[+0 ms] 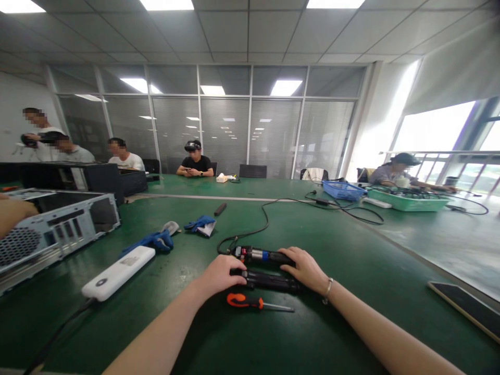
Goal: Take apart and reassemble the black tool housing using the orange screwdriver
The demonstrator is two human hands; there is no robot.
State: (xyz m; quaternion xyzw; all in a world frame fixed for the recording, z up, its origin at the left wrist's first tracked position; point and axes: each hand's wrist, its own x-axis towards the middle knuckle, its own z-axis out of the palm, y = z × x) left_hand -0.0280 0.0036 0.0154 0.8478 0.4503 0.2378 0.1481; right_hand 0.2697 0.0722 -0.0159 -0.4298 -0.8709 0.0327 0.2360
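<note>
In the head view, an opened electric screwdriver (255,254) lies on the green table, its motor and a blue band exposed in one black half-shell. Parallel to it, nearer to me, is the other black casing half (269,281). My left hand (222,273) is closed round the left end of the nearer casing half, thumb on top. The fingers of my right hand (307,266) close over the right end of the half with the motor. Just in front of both lies an orange-and-black hand screwdriver (250,302), its shaft pointing right.
A black cable (267,219) runs back from the electric screwdriver. Left are a white power strip (119,273), blue gloves (154,240) and a metal computer case (66,224) with another person's hand (15,214). Right are a phone (466,307), a blue basket (344,190) and a green basket (410,202).
</note>
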